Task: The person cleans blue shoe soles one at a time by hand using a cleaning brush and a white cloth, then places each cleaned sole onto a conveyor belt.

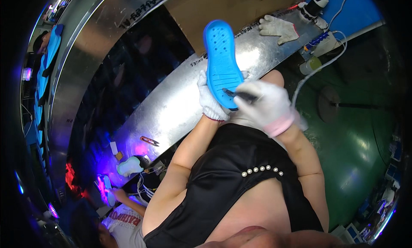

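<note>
A bright blue shoe sole (222,61) with small holes and grooves stands nearly lengthwise before me, over the metal bench. My left hand (209,98), in a white knit glove, is closed around it from beneath near its lower end. White-gloved and somewhat smeared by motion, my right hand (267,103) grips a slim dark tool (243,95). The tool's tip lies at the grooved lower part of the sole. Its exact kind is hard to make out, as the fingers cover much of it.
Red-handled thread snips (149,140) lie on the metal bench (171,106). A spare white glove (279,29) rests at the far right, near a white-and-black device (315,5) and cables. At lower left, a co-worker's hand (118,194) holds another sole (106,190) under purple light.
</note>
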A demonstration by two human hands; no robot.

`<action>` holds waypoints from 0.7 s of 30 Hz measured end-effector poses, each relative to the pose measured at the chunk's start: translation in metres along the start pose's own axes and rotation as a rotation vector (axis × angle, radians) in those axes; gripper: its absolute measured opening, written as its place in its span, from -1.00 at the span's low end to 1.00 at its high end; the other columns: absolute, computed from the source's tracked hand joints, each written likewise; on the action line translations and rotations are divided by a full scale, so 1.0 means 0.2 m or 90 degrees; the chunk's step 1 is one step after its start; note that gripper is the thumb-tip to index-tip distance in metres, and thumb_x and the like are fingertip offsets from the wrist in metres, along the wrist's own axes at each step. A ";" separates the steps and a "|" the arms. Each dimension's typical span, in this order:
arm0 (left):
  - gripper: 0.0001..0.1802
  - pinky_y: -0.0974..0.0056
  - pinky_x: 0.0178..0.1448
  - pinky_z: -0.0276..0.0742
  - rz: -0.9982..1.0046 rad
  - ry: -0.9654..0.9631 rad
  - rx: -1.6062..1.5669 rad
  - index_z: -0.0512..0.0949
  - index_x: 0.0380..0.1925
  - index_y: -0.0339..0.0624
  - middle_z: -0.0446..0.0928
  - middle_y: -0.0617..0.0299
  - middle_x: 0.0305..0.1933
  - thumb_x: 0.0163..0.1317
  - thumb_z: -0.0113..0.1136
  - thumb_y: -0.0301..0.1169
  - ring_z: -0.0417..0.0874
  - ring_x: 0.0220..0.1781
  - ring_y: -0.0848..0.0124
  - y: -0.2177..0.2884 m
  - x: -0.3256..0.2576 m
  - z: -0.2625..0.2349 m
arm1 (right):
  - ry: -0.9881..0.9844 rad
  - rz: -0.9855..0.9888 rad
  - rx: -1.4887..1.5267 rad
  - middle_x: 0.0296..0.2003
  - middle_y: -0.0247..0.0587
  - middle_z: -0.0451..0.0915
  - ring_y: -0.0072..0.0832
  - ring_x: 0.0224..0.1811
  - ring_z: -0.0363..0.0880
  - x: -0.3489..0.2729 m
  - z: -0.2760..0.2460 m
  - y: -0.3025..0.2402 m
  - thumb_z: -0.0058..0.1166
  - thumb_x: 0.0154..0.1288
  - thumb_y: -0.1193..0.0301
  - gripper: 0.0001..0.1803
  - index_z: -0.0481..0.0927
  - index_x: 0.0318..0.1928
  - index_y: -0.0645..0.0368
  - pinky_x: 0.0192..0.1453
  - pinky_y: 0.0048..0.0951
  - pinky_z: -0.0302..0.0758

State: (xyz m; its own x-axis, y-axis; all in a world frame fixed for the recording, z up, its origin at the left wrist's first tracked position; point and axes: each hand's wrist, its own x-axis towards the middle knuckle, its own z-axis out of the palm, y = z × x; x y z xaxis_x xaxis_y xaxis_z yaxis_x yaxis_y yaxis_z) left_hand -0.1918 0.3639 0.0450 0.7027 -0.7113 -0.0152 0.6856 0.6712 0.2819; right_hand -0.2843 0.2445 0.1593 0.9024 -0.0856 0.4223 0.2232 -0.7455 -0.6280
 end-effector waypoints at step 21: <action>-0.02 -0.12 0.19 0.49 0.030 -0.092 -0.110 0.20 0.32 -0.19 0.39 -0.17 0.22 0.23 -0.39 0.44 0.50 0.13 -0.05 -0.02 -0.01 0.13 | 0.223 -0.252 -0.008 -0.41 -0.16 0.66 -0.36 -0.44 0.65 0.06 -0.07 0.00 0.31 -0.01 0.64 -0.76 0.65 -0.25 0.23 -0.27 -0.45 0.58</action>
State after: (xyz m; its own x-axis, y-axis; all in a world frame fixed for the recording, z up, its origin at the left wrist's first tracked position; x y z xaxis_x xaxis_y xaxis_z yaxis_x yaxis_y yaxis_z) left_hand -0.2017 0.3575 0.0689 0.7087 -0.6923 0.1359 0.6837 0.7214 0.1099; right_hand -0.2791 0.2344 0.1724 0.5723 -0.0105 0.8200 0.5157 -0.7728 -0.3699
